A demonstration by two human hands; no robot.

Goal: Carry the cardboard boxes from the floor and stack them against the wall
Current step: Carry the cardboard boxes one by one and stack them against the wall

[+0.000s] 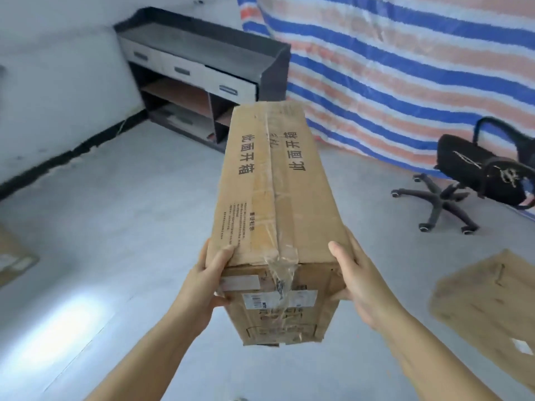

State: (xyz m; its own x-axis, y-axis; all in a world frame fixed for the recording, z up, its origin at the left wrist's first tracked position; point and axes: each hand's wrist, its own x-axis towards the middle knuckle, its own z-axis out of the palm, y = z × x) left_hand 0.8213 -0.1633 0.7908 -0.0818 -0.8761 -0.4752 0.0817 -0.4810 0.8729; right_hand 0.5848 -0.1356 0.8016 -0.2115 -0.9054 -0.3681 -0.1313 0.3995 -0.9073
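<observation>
Well, we had the long brown cardboard box [269, 204] up off the grey floor [121, 215], held out in front of us at its near end, pointing away towards the dark cabinet with pale drawers [199, 70] against the white wall [58, 68]. Our left hand [208, 282] gripped the near left corner, thumb hooked over the top edge and fingers curled beneath; our right hand [359, 282] clamped the right side, thumb laid along the top edge, fingers wrapped under. Both were wrapped firmly round it, one per side.

Risk, as we judged it: all that length hung forward of our grip, so the far end could dip and twist the box out of our hands. It could also clip the cabinet if we swung carelessly. And with the box blocking our view down, the black wheeled office chair [463, 180] to the right and the flattened cardboard sheet [489, 308] on the floor were there to trip over.

The box itself was narrow and worn, its top seam sealed with wrinkled clear tape that puckered loosely over the near edge. Black printed characters ran along both sides of the seam, and white shipping labels sat on the end face. Another cardboard box [14, 259] peeked in at the left edge, on the floor.
</observation>
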